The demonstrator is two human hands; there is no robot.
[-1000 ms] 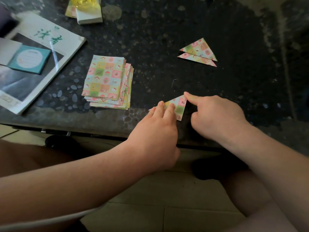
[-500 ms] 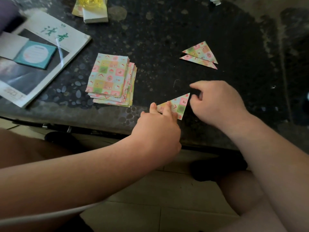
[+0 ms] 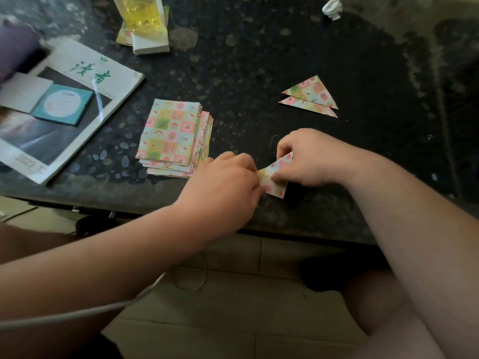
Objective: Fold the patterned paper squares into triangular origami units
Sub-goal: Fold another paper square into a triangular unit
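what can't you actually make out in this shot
Head view, the only one:
- Patterned paper: mostly covered by the left hand and the pinching right hand; its fold shape is unclear.
- Left hand's fingertips: hidden behind the hand's own back, so its grip is unclear.
- Stack of squares: sheets overlap, count unreadable.
- Yellow container: cut off by the top edge.
- Purple object: blurred, cut by the left edge.

Dim, soft light, brighter at upper left, with glare on the magazine [image 3: 64, 104]; edges bend and blur.
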